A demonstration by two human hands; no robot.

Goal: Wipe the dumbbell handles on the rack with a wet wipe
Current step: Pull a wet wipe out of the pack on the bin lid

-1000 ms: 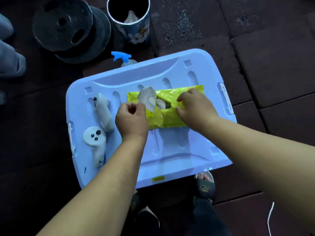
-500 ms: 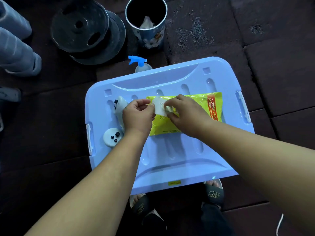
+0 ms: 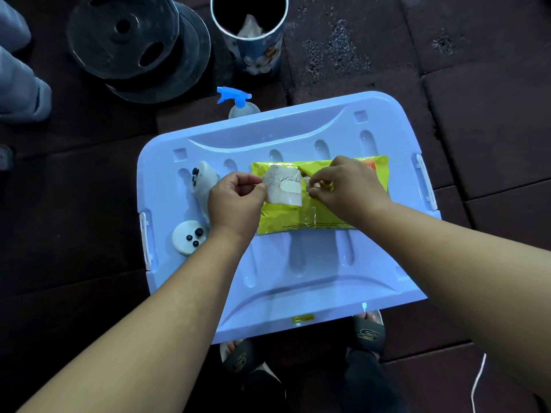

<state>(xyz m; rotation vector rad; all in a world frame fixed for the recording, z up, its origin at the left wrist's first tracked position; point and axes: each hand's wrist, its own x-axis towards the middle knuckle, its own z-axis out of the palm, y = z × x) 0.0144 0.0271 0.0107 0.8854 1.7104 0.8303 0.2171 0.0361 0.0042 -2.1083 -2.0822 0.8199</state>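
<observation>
A yellow-green wet wipe pack lies on a light blue plastic box lid. My left hand pinches the pack's whitish resealable flap and holds it peeled back to the left. My right hand rests on the pack, its fingertips pinched on a bit of white wet wipe at the opening. No dumbbell or rack is in view.
Two white controllers lie on the lid's left side. A blue-topped spray bottle stands behind the lid. Beyond it are a bin holding a used wipe and black weight plates. Another person's legs stand at far left.
My left hand has peeled the flap open toward the left. My right fingers have shifted to the pack's opening and pinched the wipe there. The view has tilted slightly.
</observation>
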